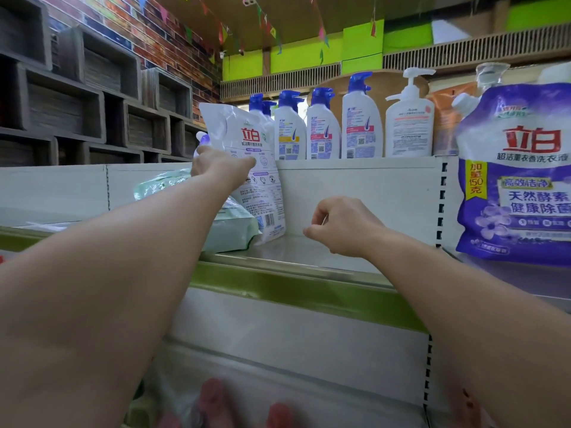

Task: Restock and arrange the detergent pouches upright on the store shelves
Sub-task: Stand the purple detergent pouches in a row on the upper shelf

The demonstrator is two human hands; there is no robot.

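My left hand point(216, 166) grips a white detergent pouch point(259, 186) near its top, holding it upright against the white back panel of the shelf point(296, 251). Its back label and barcode face me. Behind it, a pale green pouch point(228, 223) lies flat on the shelf. My right hand point(343, 227) hovers over the bare shelf to the right, fingers loosely curled and holding nothing. A large purple pouch point(519, 180) stands upright at the far right.
A row of blue-capped white bottles point(324, 128) and a white pump bottle point(409, 118) stands on the top shelf. A green price strip point(278, 288) runs along the shelf's front edge. Red-topped goods point(216, 403) sit below. Dark wall cubbies point(77, 112) fill the left.
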